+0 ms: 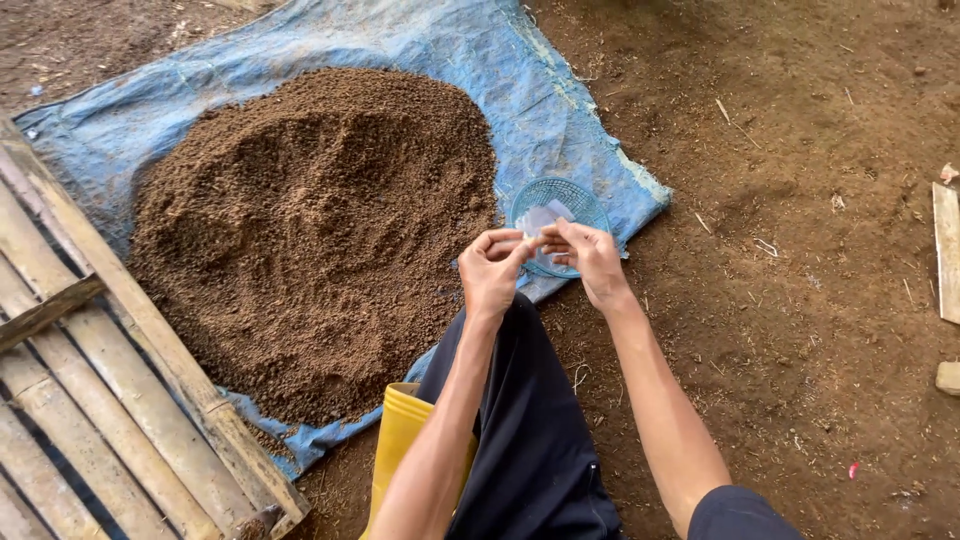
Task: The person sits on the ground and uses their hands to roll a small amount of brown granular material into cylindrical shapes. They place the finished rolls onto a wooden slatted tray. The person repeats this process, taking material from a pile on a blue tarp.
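Observation:
My left hand (pixel 490 270) and my right hand (pixel 588 258) meet just above my knee, fingertips pinching a small clear plastic bag (pixel 537 240) between them. Right behind the hands lies a small round blue mesh basket (pixel 556 200) with more clear plastic pieces in it, resting on the edge of a blue tarp (pixel 480 50). A large heap of brown crumbly soil mix (pixel 315 225) covers the tarp to the left of my hands.
A bamboo slat platform (pixel 90 400) runs along the left edge. My dark trouser leg (pixel 530 430) and a yellow rubber boot (pixel 398 430) are at the bottom. Bare brown earth (pixel 800 250) lies to the right, with wood pieces (pixel 947 250) at the far right edge.

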